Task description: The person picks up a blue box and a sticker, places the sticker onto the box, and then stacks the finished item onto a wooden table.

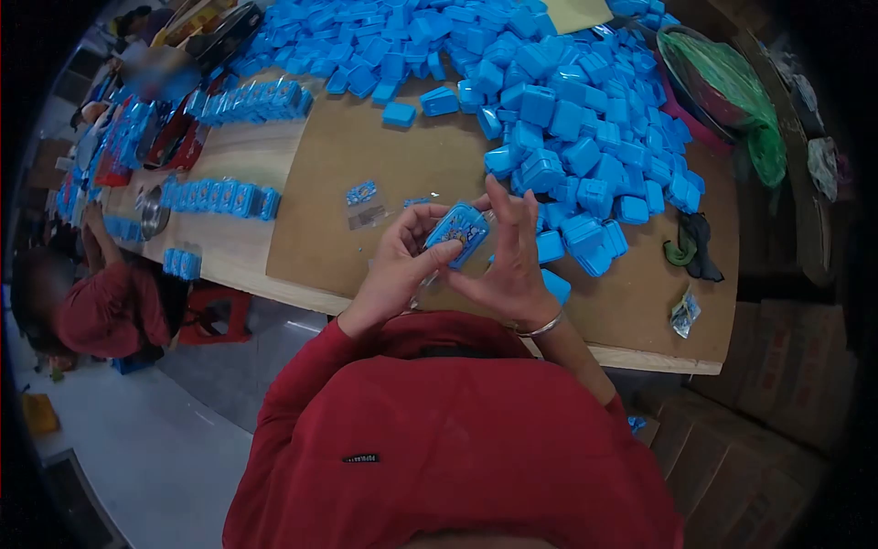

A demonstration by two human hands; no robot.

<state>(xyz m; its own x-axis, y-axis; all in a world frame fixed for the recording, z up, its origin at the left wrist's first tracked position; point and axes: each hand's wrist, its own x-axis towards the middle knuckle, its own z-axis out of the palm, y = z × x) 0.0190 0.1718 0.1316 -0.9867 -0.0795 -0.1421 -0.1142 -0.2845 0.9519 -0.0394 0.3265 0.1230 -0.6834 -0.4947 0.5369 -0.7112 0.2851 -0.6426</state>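
A small blue plastic box (465, 225) with a printed picture on its lid is held in my left hand (400, 265), thumb across the lid and fingers behind it. My right hand (518, 270) is beside the box with its fingers raised and spread, its thumb close to the box's lower edge. On the brown board (320, 220) left of my hands lies a clear plastic bag (364, 203) with blue printed pieces. A few more printed pieces (417, 201) show just behind my left hand.
A large heap of blue boxes (585, 128) covers the back and right of the board. Rows of blue boxes (222, 198) stand at left, near a person in red (114, 306). A small packet (685, 313) and dark cloth (701, 247) lie at right; cartons (777, 357) stand beyond.
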